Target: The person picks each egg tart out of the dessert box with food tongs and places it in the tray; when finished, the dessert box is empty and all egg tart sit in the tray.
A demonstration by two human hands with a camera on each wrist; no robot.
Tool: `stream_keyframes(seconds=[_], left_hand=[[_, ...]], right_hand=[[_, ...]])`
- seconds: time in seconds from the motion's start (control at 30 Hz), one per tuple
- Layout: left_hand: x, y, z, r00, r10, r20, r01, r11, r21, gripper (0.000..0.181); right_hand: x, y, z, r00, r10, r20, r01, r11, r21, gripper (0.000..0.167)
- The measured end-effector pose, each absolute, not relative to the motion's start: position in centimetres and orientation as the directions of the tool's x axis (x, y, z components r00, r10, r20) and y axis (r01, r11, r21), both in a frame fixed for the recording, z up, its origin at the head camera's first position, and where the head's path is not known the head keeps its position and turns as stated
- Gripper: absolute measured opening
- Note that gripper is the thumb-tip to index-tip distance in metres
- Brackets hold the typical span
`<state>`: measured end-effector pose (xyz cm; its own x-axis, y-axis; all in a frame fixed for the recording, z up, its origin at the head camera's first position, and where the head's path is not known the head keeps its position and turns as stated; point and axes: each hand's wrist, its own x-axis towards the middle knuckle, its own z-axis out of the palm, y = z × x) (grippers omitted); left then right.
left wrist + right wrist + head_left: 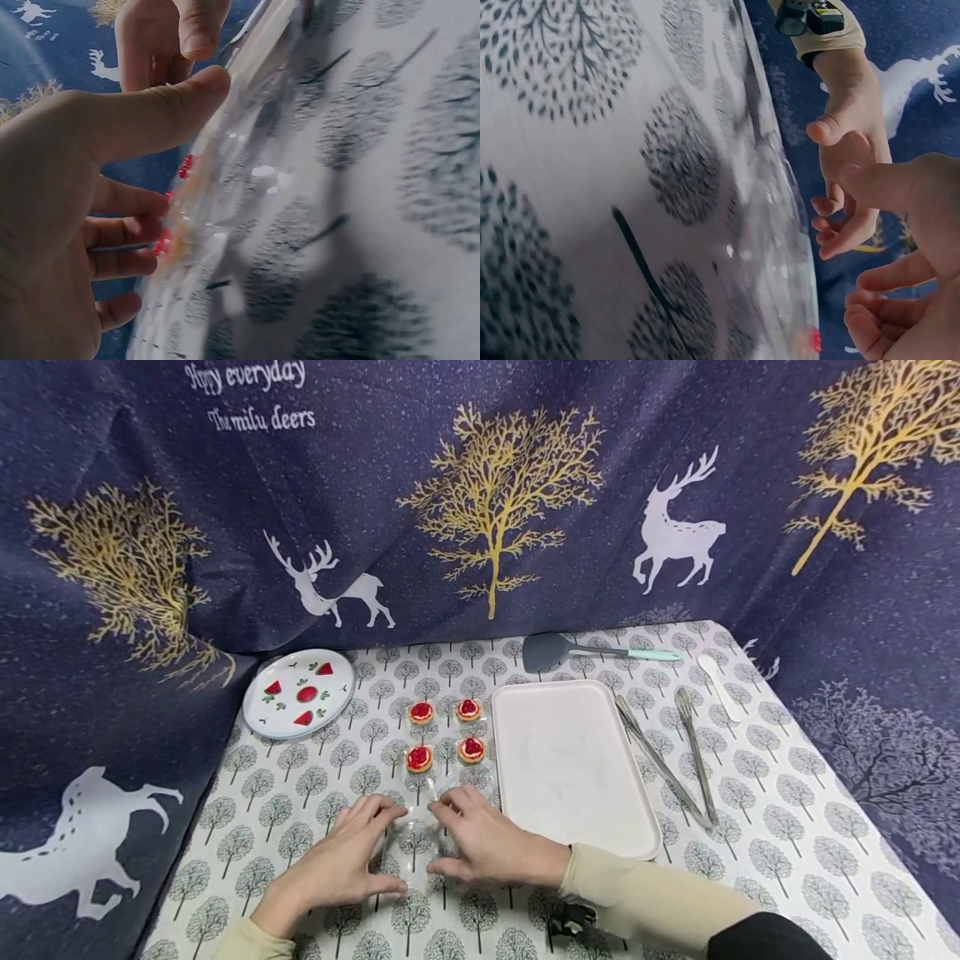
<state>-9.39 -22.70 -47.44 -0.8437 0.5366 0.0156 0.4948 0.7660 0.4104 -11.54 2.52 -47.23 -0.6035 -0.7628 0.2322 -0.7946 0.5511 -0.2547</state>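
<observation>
Several small tarts with red topping [472, 749] stand on the patterned cloth, with clear plastic around them. Crinkled transparent plastic [414, 843] lies nearer the person, between the two hands. At its left side is the left hand [341, 860], thumb spread and fingers relaxed. The right hand [498, 847] faces it from the other side, its fingers loosely bent. In the left wrist view the left thumb tip is close to the clear plastic [262, 172]; touching cannot be told. The right wrist view shows the right hand [915, 255] beside the plastic, holding nothing visible.
A white rectangular tray [573, 768] lies right of the tarts. Beyond it are a grey spatula [547, 652], metal tongs [663, 764], a metal utensil [697, 756] and a white spoon [717, 685]. A watermelon-patterned plate [288, 717] is at the back left.
</observation>
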Motion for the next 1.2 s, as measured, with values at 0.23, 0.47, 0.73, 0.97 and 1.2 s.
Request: stream_keyframes(seconds=[0.23, 0.47, 0.73, 0.97, 1.2], left_hand=[[-12.3, -22.4, -46.1, -0.818, 0.567, 0.1, 0.558, 0.738, 0.378, 0.076], [-15.3, -21.5, -45.2, -0.806, 0.578, 0.129, 0.582, 0.733, 0.351, 0.071], [-18.7, -20.8, -45.0, -0.815, 0.563, 0.139, 0.567, 0.722, 0.397, 0.072], [-22.3, -20.2, -44.9, -0.828, 0.542, 0.144, 0.548, 0.728, 0.413, 0.074], [-25.3, -19.2, -45.6, -0.832, 0.542, 0.123, 0.54, 0.736, 0.408, 0.078]], right_hand=[[-12.7, 4.2, -45.9, -0.64, -0.699, 0.318, -0.766, 0.548, -0.336, 0.065], [-13.8, 7.2, -45.1, -0.708, -0.59, 0.389, -0.706, 0.574, -0.415, 0.063], [-14.9, 11.5, -44.7, -0.816, -0.396, 0.422, -0.57, 0.675, -0.47, 0.063], [-16.0, 15.9, -45.4, -0.896, -0.201, 0.396, -0.403, 0.744, -0.533, 0.061], [-16.8, 20.3, -46.7, -0.919, -0.087, 0.383, -0.3, 0.785, -0.542, 0.065]])
